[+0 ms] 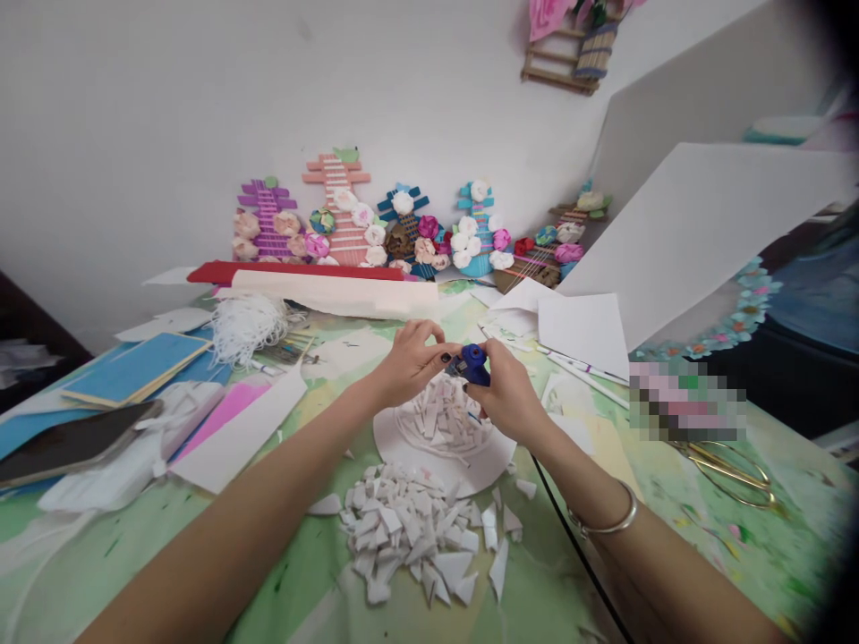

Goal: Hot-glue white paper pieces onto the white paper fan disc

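My right hand (508,394) is wrapped round a blue glue gun (476,365), with a black cord (577,537) running down towards me. Close against the gun's front, my left hand (411,360) is closed in a pinch; whatever sits between its fingertips is too small to make out. Below both hands lies a round white card (439,474) with white strips and pieces (439,413) stuck or heaped on it, partly covered by my hands. Nearer to me is a loose pile of torn white pieces (416,528), touching the card's front edge.
On the left are white string (245,326), a blue pad (138,368), a dark phone-like slab (73,443) and paper sheets. Gold-handled scissors (728,470) lie right. Flower-decorated stick crafts (345,215) line the wall; a large white board (698,241) leans at right.
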{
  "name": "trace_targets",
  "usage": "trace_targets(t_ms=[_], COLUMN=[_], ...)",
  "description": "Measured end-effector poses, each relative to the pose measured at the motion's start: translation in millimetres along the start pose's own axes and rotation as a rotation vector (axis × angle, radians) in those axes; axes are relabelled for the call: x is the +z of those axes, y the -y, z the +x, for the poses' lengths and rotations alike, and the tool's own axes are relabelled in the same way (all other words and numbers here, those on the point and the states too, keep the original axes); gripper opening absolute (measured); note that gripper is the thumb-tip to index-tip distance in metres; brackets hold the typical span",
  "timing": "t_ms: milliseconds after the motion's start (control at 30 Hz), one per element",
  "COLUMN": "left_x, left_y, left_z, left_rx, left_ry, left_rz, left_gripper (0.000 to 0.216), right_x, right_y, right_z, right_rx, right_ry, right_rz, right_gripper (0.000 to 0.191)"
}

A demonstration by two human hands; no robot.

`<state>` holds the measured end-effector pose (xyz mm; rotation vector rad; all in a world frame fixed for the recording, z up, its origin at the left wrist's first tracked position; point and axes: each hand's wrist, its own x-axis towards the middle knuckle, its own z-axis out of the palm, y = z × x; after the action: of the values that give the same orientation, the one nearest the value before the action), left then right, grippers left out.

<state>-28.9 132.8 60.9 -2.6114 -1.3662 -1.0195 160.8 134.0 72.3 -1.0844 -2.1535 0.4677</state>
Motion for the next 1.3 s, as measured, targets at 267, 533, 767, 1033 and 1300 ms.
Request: trace_targets(t_ms=[267, 533, 767, 1033, 1300], left_x=[-9, -13, 12, 16, 12], left_y=[-15, -22, -8, -15, -31], left_z=[1, 2, 9, 20, 20], left_rx=[0.055, 0.093, 0.092, 0.132, 0.155], left_ry=[-0.056, 0.009, 0.055, 0.062, 0.068], left_rz=[-0.084, 0.102, 0.329, 0.334, 0.246], left_gripper=[0.040, 0.041, 0.079, 0.081, 0.071], right_x=[-22, -31, -33, -50, -68], right_y=[11, 1, -17, -14, -4], right_z=[-7, -6, -5, -10, -20], right_rx=[-0.050, -0.043, -0.068, 0.047, 0.126], right_ry=[-0.047, -0.034, -0.001, 0.125, 0.231], right_rz=[-0.047, -0.092, -0.120, -0.058, -0.007], right_gripper=[0.027, 0.020, 0.021, 0.016, 0.017])
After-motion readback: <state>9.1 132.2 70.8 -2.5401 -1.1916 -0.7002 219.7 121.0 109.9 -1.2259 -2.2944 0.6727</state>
